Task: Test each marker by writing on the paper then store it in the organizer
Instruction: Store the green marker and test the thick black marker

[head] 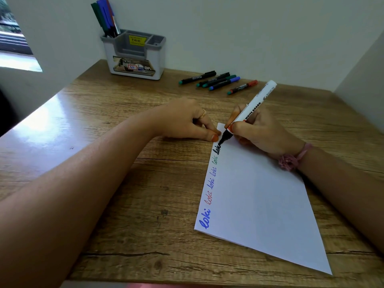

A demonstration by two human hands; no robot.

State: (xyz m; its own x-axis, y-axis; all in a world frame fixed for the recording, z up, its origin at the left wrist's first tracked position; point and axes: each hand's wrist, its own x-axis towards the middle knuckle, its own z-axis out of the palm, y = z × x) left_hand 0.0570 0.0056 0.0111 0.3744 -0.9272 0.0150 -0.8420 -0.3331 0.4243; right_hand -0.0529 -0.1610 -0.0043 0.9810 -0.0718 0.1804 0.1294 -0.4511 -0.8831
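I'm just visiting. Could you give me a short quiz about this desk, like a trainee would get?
1. True or false: the right hand holds a white marker with its tip on the paper.
2. Where do the already stored markers stand in the organizer: A) left compartment, B) middle, C) right?
3. How many markers lie loose on the desk beyond the paper?

Key
1. True; the left hand steadies the paper's far corner.
2. A.
3. Five loose markers.
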